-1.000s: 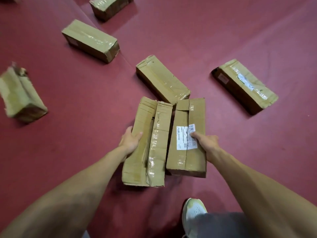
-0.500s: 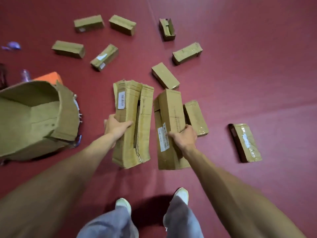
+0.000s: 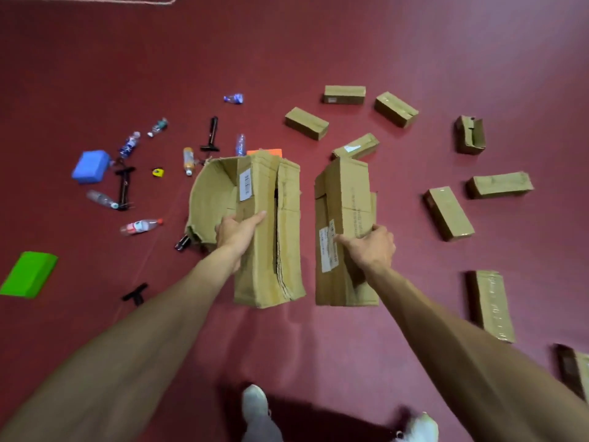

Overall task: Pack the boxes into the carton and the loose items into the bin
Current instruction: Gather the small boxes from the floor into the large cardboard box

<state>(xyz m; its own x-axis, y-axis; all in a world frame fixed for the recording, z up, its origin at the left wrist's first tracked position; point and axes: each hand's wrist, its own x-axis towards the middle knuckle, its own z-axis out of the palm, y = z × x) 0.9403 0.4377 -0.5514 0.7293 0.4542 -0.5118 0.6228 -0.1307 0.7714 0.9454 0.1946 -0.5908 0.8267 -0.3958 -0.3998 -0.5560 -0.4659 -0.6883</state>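
Carrying two boxes at once here, seen from the head view; the left hand (image 3: 237, 232) grips the left box (image 3: 267, 237) by its left edge, thumb laid across the top face, the other fingers hidden behind the cardboard. The right hand (image 3: 371, 247) grips the right box (image 3: 345, 218) from its right edge, thumb on the white label, fingers curled round the side.

Both boxes sit in the centre of the frame and look lifted clear of the red floor (image 3: 287, 43), with a gap between them; the open carton (image 3: 210, 199) is right behind the left box, centre-left, mouth turned up toward the camera, walls crumpled.

My guess is the step is getting these two into that carton. I'd put them in one at a time, long side lined up with the carton's length, left one first since it's nearest; that left box is split along its seam, so I'd support it from below rather than squeeze. The carton wall looks floppy, so watch for snagging the rim.

The loose boxes (image 3: 447, 213) lie scattered across the right half of the frame; bottles (image 3: 140, 226), a blue block (image 3: 90, 165) and a green block (image 3: 28, 274) are at the left. I can't make out a bin for sure, only an orange thing (image 3: 266, 152) peeking above the carton.
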